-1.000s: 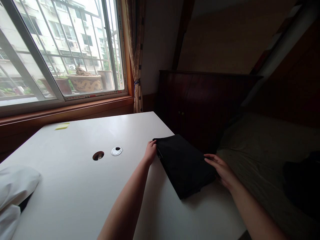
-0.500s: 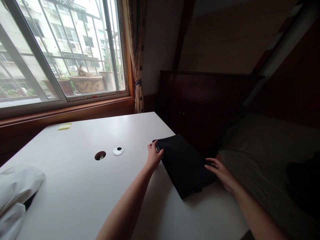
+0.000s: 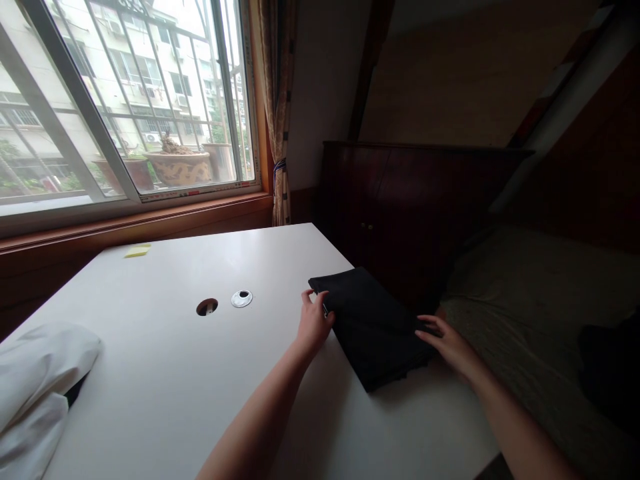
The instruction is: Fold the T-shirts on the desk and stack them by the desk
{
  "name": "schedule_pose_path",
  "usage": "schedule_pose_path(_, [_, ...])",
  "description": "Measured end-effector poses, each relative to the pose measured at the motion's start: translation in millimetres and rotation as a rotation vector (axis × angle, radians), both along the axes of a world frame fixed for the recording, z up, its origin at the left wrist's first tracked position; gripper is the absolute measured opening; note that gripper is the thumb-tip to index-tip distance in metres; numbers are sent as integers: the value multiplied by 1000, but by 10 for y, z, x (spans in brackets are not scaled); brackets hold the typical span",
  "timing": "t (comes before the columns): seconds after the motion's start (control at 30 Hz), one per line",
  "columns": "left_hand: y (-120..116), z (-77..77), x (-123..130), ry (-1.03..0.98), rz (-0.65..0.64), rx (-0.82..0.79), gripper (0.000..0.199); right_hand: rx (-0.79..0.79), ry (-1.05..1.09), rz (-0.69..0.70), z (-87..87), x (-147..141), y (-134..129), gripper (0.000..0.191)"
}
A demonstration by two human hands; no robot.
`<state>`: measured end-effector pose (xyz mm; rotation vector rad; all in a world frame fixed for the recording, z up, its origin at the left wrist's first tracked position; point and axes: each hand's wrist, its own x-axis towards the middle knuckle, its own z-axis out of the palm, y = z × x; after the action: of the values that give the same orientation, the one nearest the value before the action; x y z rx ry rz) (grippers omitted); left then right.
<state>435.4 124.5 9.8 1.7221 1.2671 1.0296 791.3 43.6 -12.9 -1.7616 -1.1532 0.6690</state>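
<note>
A folded black garment (image 3: 375, 327) lies flat on the white table (image 3: 165, 400) near its right edge. I cannot make out which kind of garment it is. At its left edge, just below the far corner, is my left hand (image 3: 315, 319), with bent fingers and the thumb apart from them. Something small and pale shows between that hand and the fabric. On the opposite side my right hand (image 3: 445, 340) rests its spread fingertips at the garment's right edge. Neither hand is closed round the fabric.
White crumpled fabric (image 3: 43, 380) lies at the table's left. Two round holes, one with a silver ring (image 3: 242, 299), and a yellow sticky note (image 3: 137, 250) are farther back. A dark cabinet (image 3: 410, 200) stands behind, and a bed-like covered surface (image 3: 530, 320) is at right.
My left hand has slid slightly nearer along the garment's left edge, and its fingers have lifted from the far corner. My right hand stays at the right edge. The view has shifted slightly.
</note>
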Motion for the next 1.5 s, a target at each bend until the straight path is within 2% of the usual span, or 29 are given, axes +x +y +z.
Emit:
schedule_pose_path(0.07, [-72, 0, -20, 81, -61, 153, 48, 42, -175, -27, -3, 38, 19, 41])
schedule_pose_path(0.13, [-124, -24, -39, 222, -197, 329, 40, 75, -412, -43, 45, 7, 39, 34])
schedule_pose_path(0.2, [-163, -57, -62, 380, -332, 429, 39, 111, -620, -14, 118, -113, 73, 30])
schedule_pose_path(0.3, [-261, -80, -115, 550, -432, 449, 52, 234, -767, 140, 188, -410, 195, 35])
schedule_pose_path(0.4, [-472, -50, -202, 622, -542, 504, 59, 314, -812, 321, 163, -726, 421, 43])
schedule_pose_path(0.47, [-661, -9, -284, 611, -644, 539, 61, 290, -825, 423, 115, -909, 608, 49])
schedule_pose_path(0.57, [-942, 66, -458, 571, -780, 553, 63, 165, -844, 527, 61, -1152, 887, 57])
schedule_pose_path(0.67, [-1154, 160, -710, 565, -837, 516, 60, 36, -874, 596, 59, -1395, 1107, 63])
schedule_pose_path(0.83, [-1354, 254, -1242, 642, -793, 436, 58, -14, -908, 682, 122, -1793, 1290, 67])
schedule_pose_path(0.93, [-1419, 201, -1534, 714, -696, 416, 59, 14, -929, 731, 145, -1987, 1294, 69])
schedule_pose_path(1.03, [-1449, 119, -1719, 774, -605, 402, 59, 60, -947, 784, 148, -2107, 1249, 70])
schedule_pose_path(1.2, [-1418, 53, -1757, 789, -558, 418, 55, 96, -921, 871, 176, -2130, 1262, 69])
schedule_pose_path(1.27, [-1399, 44, -1737, 778, -550, 431, 53, 102, -870, 850, 197, -2117, 1327, 69])
schedule_pose_path(1.4, [-1393, 51, -1727, 769, -535, 438, 52, 41, -800, 717, 200, -2140, 1465, 71])
schedule_pose_path(1.5, [-1406, 68, -1733, 771, -535, 433, 52, 39, -768, 799, 170, -2182, 1523, 73])
